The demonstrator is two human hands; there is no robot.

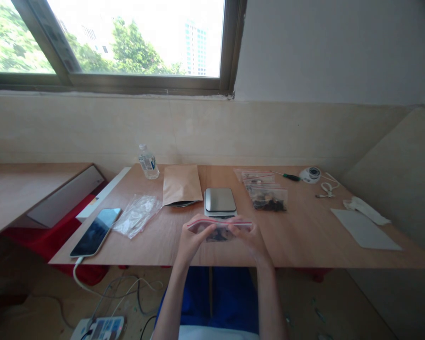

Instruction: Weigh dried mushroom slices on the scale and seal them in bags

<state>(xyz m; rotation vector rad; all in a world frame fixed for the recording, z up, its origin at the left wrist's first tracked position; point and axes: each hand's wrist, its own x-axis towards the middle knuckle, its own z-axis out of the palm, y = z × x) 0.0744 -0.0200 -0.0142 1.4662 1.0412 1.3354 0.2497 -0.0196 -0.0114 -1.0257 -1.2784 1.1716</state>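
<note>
Both hands hold a clear zip bag (219, 233) with a red stripe along its top edge, just above the front of the table. My left hand (194, 234) pinches the bag's left end, thumb on the near side. At the right end, my right hand (248, 234) grips it the same way. Small dark pieces show inside the bag, too blurred to name. Right behind it lies a small digital scale (220, 199) with a silver plate. To the right of the scale are several red-striped zip bags (269, 197), the nearest filled with dark pieces.
On the left are a phone (96, 232) on a charging cable, clear plastic bags (138, 215), a water bottle (148, 163) and a brown paper pouch (182, 184). Rightward lie a green-handled screwdriver (292, 177), a white dome camera (310, 175), a white cable (327, 190) and a white sheet (364, 230).
</note>
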